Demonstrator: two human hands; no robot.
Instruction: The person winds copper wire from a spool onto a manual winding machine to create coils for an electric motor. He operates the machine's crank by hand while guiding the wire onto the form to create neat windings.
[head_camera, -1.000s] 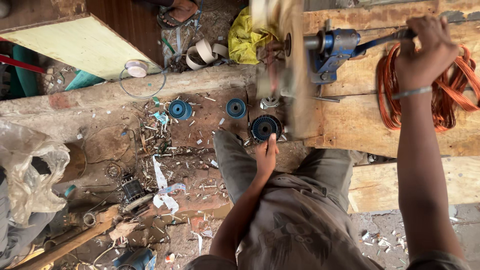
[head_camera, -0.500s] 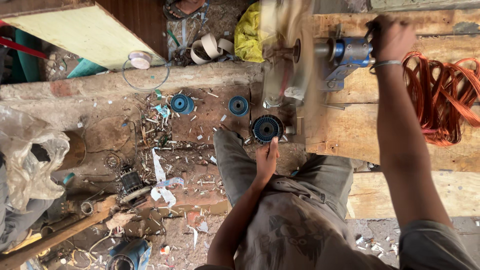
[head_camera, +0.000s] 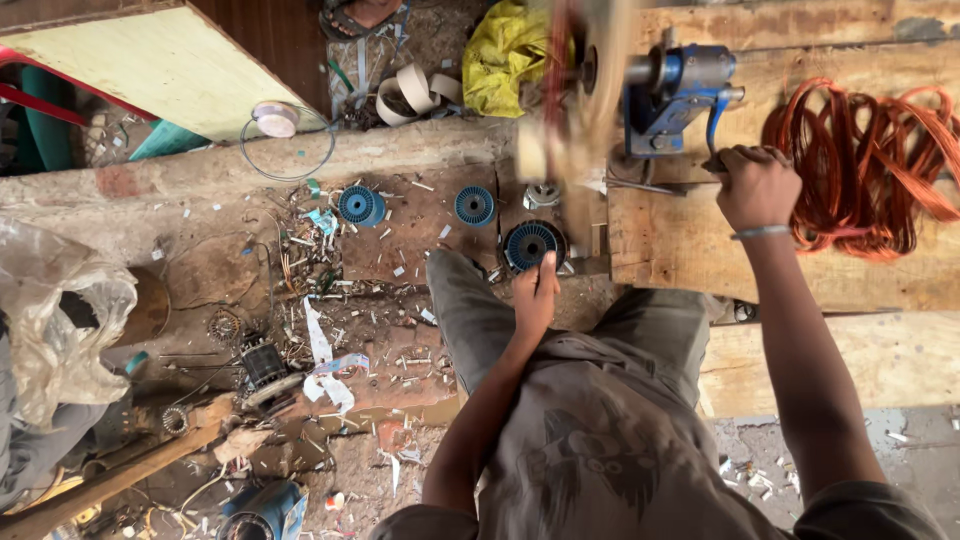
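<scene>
**Hand-Cranked Coil Winder: Hand and Component Positions**

My right hand (head_camera: 757, 185) is in the upper right of the frame, fingers curled into a fist around the crank handle (head_camera: 718, 135) of the blue winding machine (head_camera: 678, 88). The machine sits on a wooden plank bench (head_camera: 690, 250). Its body is blue-painted metal with a grey shaft projecting toward the left. On that shaft, the winding former (head_camera: 580, 90) appears as a motion-blurred pale and reddish disc at upper centre; its detail cannot be resolved.

My left hand (head_camera: 535, 295) is at centre frame, just above my knee. The fingers are drawn together and extended, with the tips touching the lower edge of a round stator core (head_camera: 530, 243). This core is dark with a ring of blue slot insulation. Whether the fingers pinch wire cannot be told.

Two smaller blue stator cores (head_camera: 360, 205) (head_camera: 475, 205) lie to the left on the littered ground. A loose bundle of orange copper wire (head_camera: 870, 165) rests on the bench at the far right, just beside my right hand. A yellow cloth (head_camera: 505, 50) lies at top centre.
</scene>
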